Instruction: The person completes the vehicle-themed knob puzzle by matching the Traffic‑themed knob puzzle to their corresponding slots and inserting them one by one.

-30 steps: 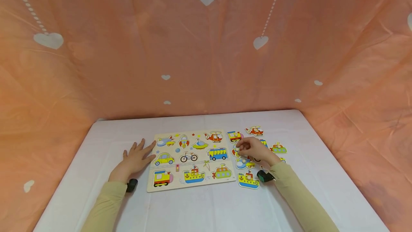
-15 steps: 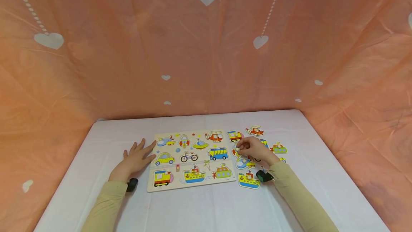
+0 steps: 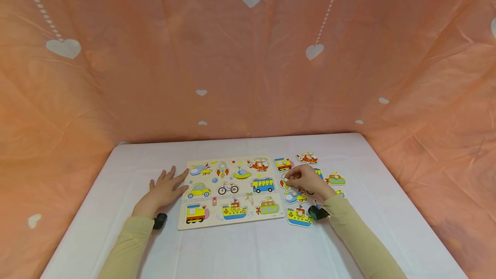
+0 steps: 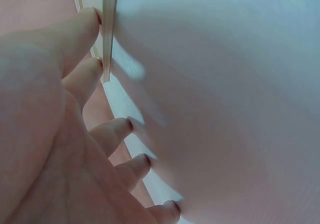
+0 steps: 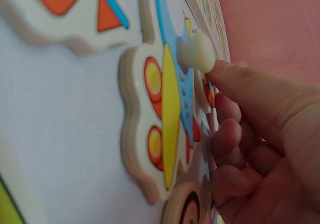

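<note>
A wooden puzzle board [image 3: 214, 221] printed with vehicles lies on the table. My left hand [image 3: 164, 190] rests beside its left edge with fingers spread. In the left wrist view, thumb and index fingertips touch the board's side [image 4: 108, 34]. To the right of the board, my right hand [image 3: 306, 180] pinches the white knob of a rocket puzzle piece [image 3: 283, 185], which lies low over the table and is partly covered by the fingers. An airplane piece [image 5: 170, 99] with its own knob stands in front of that hand in the right wrist view.
Other knobbed pieces lie around my right hand: a train [image 3: 283, 164], a helicopter [image 3: 307, 157], a submarine [image 3: 335, 178] and a ship [image 3: 299, 218]. A bus, a bicycle and a car piece are partly hidden. A pink curtain [image 3: 248, 76] hangs behind the table.
The hands and pieces keep nearly the same places. Only a slight shift of the whole head view shows.
</note>
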### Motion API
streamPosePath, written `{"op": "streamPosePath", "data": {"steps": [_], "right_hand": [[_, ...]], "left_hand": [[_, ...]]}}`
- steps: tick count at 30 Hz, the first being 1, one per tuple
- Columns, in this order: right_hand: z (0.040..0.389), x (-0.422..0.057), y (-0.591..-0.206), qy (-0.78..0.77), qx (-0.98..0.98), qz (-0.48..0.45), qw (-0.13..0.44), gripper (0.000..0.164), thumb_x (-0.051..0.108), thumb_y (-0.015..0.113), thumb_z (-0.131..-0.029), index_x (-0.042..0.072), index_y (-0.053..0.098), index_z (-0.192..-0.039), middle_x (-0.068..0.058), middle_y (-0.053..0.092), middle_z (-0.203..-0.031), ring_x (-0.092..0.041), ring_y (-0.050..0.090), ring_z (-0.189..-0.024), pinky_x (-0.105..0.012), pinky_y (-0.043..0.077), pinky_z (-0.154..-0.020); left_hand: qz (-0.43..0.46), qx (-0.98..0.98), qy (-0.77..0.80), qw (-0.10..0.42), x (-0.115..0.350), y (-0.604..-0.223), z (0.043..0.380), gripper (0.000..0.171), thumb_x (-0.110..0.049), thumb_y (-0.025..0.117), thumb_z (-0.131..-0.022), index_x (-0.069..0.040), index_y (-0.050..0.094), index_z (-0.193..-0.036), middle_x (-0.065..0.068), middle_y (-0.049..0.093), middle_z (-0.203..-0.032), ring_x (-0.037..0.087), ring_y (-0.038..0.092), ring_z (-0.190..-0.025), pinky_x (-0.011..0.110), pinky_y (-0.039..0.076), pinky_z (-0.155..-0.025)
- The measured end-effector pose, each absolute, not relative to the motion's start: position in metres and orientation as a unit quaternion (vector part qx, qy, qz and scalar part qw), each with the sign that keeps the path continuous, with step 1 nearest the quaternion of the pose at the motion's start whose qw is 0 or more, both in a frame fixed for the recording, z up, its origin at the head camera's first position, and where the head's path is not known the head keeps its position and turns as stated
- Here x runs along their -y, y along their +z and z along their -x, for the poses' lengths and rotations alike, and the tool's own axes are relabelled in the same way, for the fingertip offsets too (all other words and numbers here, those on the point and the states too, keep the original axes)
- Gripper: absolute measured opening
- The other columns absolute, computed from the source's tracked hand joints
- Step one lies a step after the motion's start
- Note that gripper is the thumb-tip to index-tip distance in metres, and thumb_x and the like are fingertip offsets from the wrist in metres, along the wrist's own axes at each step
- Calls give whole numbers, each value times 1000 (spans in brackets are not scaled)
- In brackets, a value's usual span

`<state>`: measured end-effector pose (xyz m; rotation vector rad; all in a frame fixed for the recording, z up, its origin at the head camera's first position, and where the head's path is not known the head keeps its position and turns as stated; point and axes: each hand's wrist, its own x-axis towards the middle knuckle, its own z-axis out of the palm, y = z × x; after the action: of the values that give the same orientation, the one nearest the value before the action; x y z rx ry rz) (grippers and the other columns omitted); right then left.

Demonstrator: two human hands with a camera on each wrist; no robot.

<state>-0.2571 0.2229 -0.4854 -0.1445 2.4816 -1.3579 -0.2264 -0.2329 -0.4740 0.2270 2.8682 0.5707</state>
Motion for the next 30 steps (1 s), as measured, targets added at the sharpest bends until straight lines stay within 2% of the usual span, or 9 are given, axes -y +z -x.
{"op": "streamPosePath", "data": {"steps": [20,30], "right_hand": [[256,-225,-483,-479,-865,62,136,16,23,74,-72,16,69,-85,-8,59,-77,-19,50,-61,-26,42,-47],[259,-223,-480,-419,-896,117,88,14,29,73,-72,21,69,-83,2,61,-81,-17,53,-69,-27,46,-57]], "left_hand": [[-72,-972,196,112,230,-470,226,67,-49,51,-84,-22,27,-140,24,7,-144,49,0,-126,68,-5,-91],[-69,-970,202,118,231,-472,225,67,-49,50,-85,-22,26,-140,24,5,-144,49,-3,-127,68,-7,-91]]}}
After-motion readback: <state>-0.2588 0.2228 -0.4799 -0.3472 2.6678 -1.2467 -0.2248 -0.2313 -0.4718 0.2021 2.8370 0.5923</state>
